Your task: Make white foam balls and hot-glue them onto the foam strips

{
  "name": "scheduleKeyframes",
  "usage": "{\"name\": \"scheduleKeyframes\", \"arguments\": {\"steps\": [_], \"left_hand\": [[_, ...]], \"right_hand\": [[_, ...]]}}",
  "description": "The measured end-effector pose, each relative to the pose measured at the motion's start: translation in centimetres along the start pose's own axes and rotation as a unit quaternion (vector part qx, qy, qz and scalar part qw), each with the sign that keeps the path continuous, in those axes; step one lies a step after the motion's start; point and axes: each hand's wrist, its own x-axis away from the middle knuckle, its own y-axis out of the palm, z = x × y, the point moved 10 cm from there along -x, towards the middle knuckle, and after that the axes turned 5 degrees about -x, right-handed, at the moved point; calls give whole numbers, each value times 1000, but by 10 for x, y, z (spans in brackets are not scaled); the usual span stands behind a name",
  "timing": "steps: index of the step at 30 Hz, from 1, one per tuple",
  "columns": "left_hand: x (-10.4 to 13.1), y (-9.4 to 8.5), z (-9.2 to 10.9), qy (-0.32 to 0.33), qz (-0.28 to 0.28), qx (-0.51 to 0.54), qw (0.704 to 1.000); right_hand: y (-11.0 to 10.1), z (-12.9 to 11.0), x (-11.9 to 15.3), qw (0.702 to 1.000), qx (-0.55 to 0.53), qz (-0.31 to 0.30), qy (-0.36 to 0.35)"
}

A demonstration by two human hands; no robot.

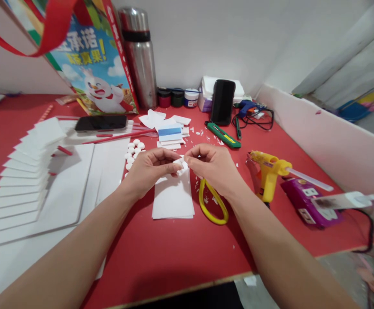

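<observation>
Between my two hands is a small white piece (179,162), held above a stack of white paper (173,199). My left hand (156,167) pinches it from the left with thumb and fingers. From the right, the fingertips of my right hand (206,161) are pressed together at its edge; what exactly they grip is too small to tell. Several round white pieces (129,156) lie left of my left hand. Yellow scissor-like handles (213,218) rest below my right hand, their upper part hidden by it.
A yellow glue gun (269,176) and a purple box (309,204) stand right. A green cutter (223,134), upright phone (223,102) and paint jars (177,98) are behind. Fanned white cards (17,186), a flat phone (101,123), a steel flask (141,64) and a bag (93,68) are left.
</observation>
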Motion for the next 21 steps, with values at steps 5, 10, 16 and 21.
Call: {"name": "scheduleKeyframes", "arguments": {"steps": [5,10,16,21], "left_hand": [[1,-1,4,21,6,-33,999],[6,-3,19,87,39,-97,991],[11,-2,29,147,44,-164,974],[11,1,32,182,38,-220,958]], "right_hand": [[-2,4,-2,999,-39,0,18],[-6,6,-2,997,-71,10,15],[-17,7,-3,998,-44,45,16],[-24,4,-4,997,-45,62,-11]]}}
